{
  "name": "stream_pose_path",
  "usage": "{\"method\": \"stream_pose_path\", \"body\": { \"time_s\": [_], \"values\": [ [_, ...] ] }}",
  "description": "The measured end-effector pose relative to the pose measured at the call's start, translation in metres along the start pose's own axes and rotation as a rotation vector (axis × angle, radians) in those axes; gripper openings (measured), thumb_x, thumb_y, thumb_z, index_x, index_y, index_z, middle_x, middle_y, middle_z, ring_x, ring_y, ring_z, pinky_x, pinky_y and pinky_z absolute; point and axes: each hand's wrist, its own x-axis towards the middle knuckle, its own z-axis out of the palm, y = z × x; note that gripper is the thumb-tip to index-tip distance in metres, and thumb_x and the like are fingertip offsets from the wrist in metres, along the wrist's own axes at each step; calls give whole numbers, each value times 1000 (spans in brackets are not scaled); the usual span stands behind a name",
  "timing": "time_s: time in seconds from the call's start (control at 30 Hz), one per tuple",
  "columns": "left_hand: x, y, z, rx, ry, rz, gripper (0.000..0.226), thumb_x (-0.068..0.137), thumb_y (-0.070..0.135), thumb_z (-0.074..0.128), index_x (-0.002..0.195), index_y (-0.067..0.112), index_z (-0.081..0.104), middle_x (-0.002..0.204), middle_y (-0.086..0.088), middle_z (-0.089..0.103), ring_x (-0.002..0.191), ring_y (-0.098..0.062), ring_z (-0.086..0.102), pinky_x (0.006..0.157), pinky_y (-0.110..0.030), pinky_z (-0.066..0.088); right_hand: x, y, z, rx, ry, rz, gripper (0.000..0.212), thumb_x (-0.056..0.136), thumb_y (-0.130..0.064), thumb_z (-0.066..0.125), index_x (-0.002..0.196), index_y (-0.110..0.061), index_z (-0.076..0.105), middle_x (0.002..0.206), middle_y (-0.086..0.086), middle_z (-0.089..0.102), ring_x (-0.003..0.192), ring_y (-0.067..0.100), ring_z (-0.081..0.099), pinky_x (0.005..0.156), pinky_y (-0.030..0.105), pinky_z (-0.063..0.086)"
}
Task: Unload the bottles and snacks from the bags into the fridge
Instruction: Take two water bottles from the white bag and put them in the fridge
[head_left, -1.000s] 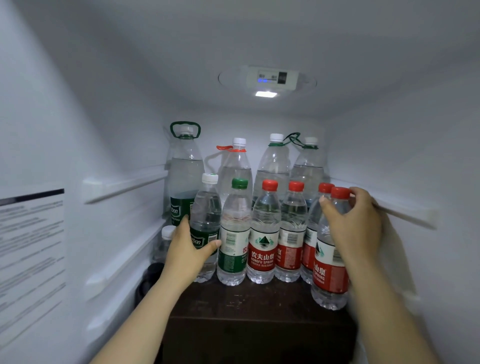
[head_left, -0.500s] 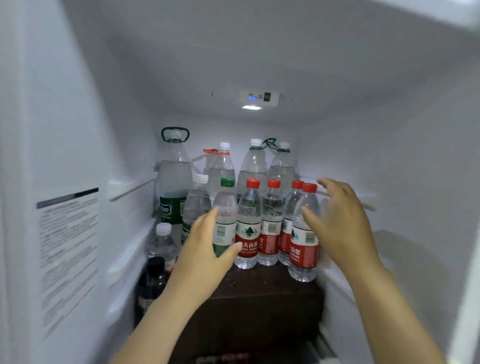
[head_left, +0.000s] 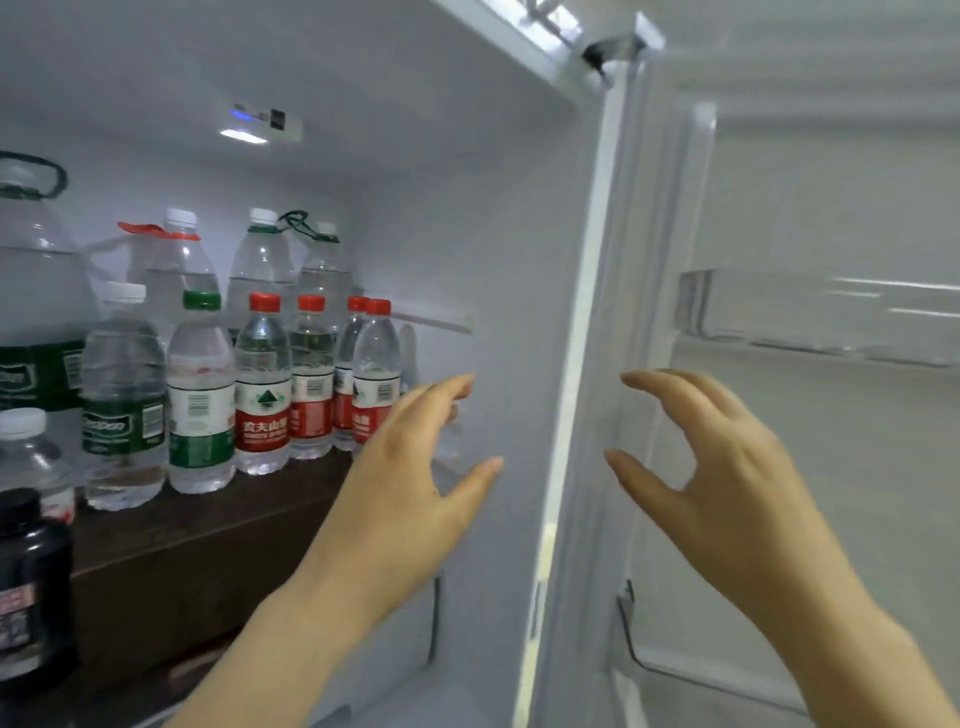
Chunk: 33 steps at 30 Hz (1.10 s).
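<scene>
1. The left hand (head_left: 410, 467) hung in front of the right inner wall of the fridge (head_left: 467, 234). It was empty, with fingers loosely spread and the thumb held apart, just right of the front row of bottles and touching none.
2. The right hand (head_left: 727, 483) hovered before the open door (head_left: 831, 493). It was empty too, fingers gently curved, with a gap between thumb and forefinger.
3. On the dark brown shelf (head_left: 208, 530) four red-capped bottles (head_left: 262, 384) stood upright in a row. A green-capped bottle (head_left: 201, 395) stood just left of them, and a white-capped bottle (head_left: 123, 400) left of that.
4. Behind them taller jugs (head_left: 260, 260) with carry loops lined the back wall.
5. At the lower left stood a dark bottle (head_left: 31, 582), with a small clear bottle (head_left: 23, 447) behind it. They seemed to be on a lower level, though the frame edge cut them off.
6. The ceiling light (head_left: 243, 136) was lit, and a clear door bin (head_left: 821, 312) sat above the right hand
</scene>
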Motion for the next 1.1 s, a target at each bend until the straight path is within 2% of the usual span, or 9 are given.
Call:
{"method": "stream_pose_path", "body": {
  "time_s": [0.1,0.27,0.4,0.5,0.6,0.73,0.83,1.0,1.1],
  "values": [
    [-4,33,29,-97,-54,88,58,84,37,65,136,42,40,128,31,44,117,19,39,94,-2,33,-28,16,-42,-103,8,41,48,80,-28,71,125,-22,57,122,-9,56,107,11,56,88,24,41],
    [-13,90,88,-243,-170,246,55,81,41,63,133,32,48,128,24,51,118,11,47,100,-15,39,-78,44,-110,-296,29,164,46,79,-27,73,122,-20,60,117,-7,60,100,9,56,87,17,40],
    [-24,139,141,-346,-276,340,52,84,39,64,133,31,48,130,22,51,118,10,47,99,-11,37,-122,67,-168,-429,45,253,42,83,-32,68,122,-19,60,116,-7,61,87,-4,47,83,15,42],
    [-38,178,178,-404,-341,409,52,82,41,61,132,28,51,129,20,51,118,8,48,100,-13,37,-156,80,-211,-511,56,348,42,83,-33,67,122,-21,60,116,-6,63,93,5,56,84,27,50],
    [-55,219,212,-458,-408,470,51,84,40,63,132,28,51,129,20,51,118,7,48,99,-12,37,-190,90,-253,-588,53,428,42,81,-28,70,121,-21,60,116,-4,64,98,16,63,87,28,48],
    [-82,277,253,-526,-485,540,53,81,43,56,132,30,50,128,21,51,118,7,48,99,-12,40,-237,100,-310,-693,26,529,47,77,-20,77,122,-21,61,116,-6,65,102,13,63,90,26,45],
    [-106,319,280,-580,-548,600,51,85,41,60,133,32,46,126,24,48,118,7,45,100,-11,39,-271,105,-348,-758,-10,616,49,78,-23,76,124,-16,60,118,-1,66,105,15,64,91,26,45],
    [-149,383,318,-652,-657,677,58,86,38,61,139,34,38,132,24,42,123,7,38,103,-13,34,-325,101,-405,-845,-17,760,48,81,-28,72,127,-19,58,119,-5,65,105,4,56,91,19,41],
    [-173,419,341,-693,-731,748,58,86,42,60,138,39,36,124,32,35,115,15,32,95,-4,29,-354,94,-435,-924,-22,865,48,83,-33,68,128,-24,56,118,-11,62,101,-2,54,89,6,33]
  ]
}}
